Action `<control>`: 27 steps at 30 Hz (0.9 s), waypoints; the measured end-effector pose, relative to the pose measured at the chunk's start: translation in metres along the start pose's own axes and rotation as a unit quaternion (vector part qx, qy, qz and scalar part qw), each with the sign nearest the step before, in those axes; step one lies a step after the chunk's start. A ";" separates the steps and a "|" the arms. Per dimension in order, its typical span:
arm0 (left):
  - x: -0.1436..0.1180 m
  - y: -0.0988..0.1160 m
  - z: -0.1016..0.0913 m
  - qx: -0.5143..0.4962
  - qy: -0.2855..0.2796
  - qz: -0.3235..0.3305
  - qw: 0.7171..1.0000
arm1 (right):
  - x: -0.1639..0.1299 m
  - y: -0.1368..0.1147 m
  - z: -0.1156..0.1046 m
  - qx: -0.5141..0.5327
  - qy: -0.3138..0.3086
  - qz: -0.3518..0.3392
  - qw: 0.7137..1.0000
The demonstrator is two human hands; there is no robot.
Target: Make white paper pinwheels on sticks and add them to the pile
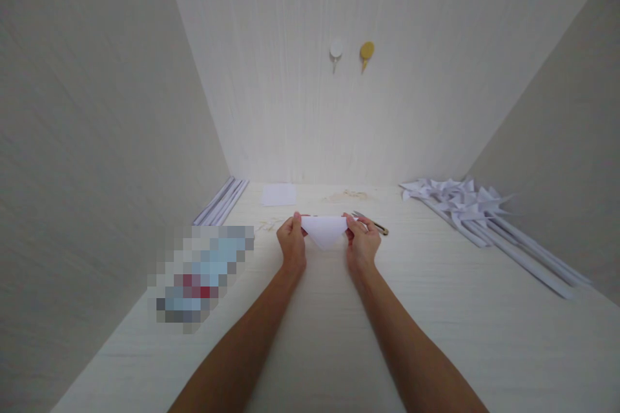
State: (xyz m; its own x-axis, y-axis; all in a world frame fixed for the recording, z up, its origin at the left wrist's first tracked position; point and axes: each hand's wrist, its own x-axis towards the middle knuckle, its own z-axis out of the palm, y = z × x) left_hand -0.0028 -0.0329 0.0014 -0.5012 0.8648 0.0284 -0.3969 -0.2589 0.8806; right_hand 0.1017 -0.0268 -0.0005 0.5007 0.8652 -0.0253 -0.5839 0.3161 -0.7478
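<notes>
A white paper triangle [323, 231], point downward, is held just above the pale worktop [436, 310]. The left hand [292, 242] and right hand [362, 242] each pinch one upper corner, fingers closed on it. Scissors [371, 222] lie just behind the right hand, finished paper pinwheels [465, 203] well off to the right.

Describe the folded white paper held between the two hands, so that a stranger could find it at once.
Start at the pale table and follow both forearms to where the left hand and right hand meet. Between them is the folded paper, a white triangle pointing toward the person. Unlike the flat square sheet behind it and the paper pinwheels at the right, it is pinched at both corners.
</notes>
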 end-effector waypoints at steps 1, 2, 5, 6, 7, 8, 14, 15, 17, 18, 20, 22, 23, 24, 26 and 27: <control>0.000 0.000 0.000 -0.001 -0.001 0.003 1.000 | 0.000 0.000 0.000 0.002 -0.002 -0.004 1.000; -0.001 0.000 0.001 -0.006 -0.001 0.003 1.000 | 0.000 0.000 0.000 0.004 -0.004 -0.007 1.000; -0.007 0.001 0.005 -0.029 0.003 -0.014 0.999 | -0.003 0.000 0.003 0.002 0.002 -0.006 1.000; -0.010 0.001 0.007 -0.032 0.002 -0.026 0.999 | -0.004 -0.001 0.004 -0.005 0.001 -0.005 1.000; -0.012 0.001 0.009 -0.031 0.001 -0.038 0.999 | -0.005 -0.001 0.005 -0.013 -0.003 -0.004 1.000; -0.015 0.001 0.011 -0.026 -0.005 -0.051 0.998 | -0.006 -0.002 0.006 -0.021 -0.009 -0.004 1.000; -0.015 0.004 0.013 -0.025 0.021 -0.050 0.998 | -0.010 -0.005 0.005 -0.050 -0.047 -0.008 0.998; -0.013 0.004 0.011 -0.029 0.022 -0.045 0.998 | -0.010 -0.004 0.004 -0.053 -0.057 -0.010 0.997; -0.006 0.003 0.006 -0.032 0.017 -0.041 0.998 | -0.009 -0.003 0.004 -0.058 -0.072 -0.009 0.996; -0.003 0.003 0.003 -0.027 0.013 -0.044 0.999 | -0.009 -0.003 0.003 -0.059 -0.075 -0.005 0.995; 0.004 0.004 -0.001 -0.011 0.008 -0.053 0.999 | -0.009 -0.002 0.004 -0.054 -0.075 0.007 0.996; 0.009 0.006 -0.004 -0.013 0.003 -0.065 0.998 | -0.009 -0.002 0.004 -0.049 -0.075 0.020 0.996; 0.011 0.008 -0.005 -0.023 0.000 -0.083 0.996 | -0.010 -0.002 0.005 -0.048 -0.080 0.026 0.995; 0.013 0.010 -0.006 -0.035 -0.003 -0.103 0.994 | -0.010 -0.002 0.005 -0.051 -0.088 0.031 0.994; 0.017 0.014 -0.008 -0.051 -0.002 -0.129 0.990 | -0.011 -0.003 0.005 -0.058 -0.115 0.046 0.991; 0.019 0.016 -0.009 -0.051 0.006 -0.133 0.990 | -0.011 -0.004 0.004 -0.059 -0.135 0.058 0.987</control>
State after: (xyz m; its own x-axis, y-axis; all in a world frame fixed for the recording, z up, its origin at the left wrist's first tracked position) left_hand -0.0260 -0.0242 0.0119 -0.3769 0.9036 -0.2038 -0.5914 -0.0654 0.8037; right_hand 0.0961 -0.0356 0.0060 0.2377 0.9700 0.0502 -0.5408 0.1751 -0.8227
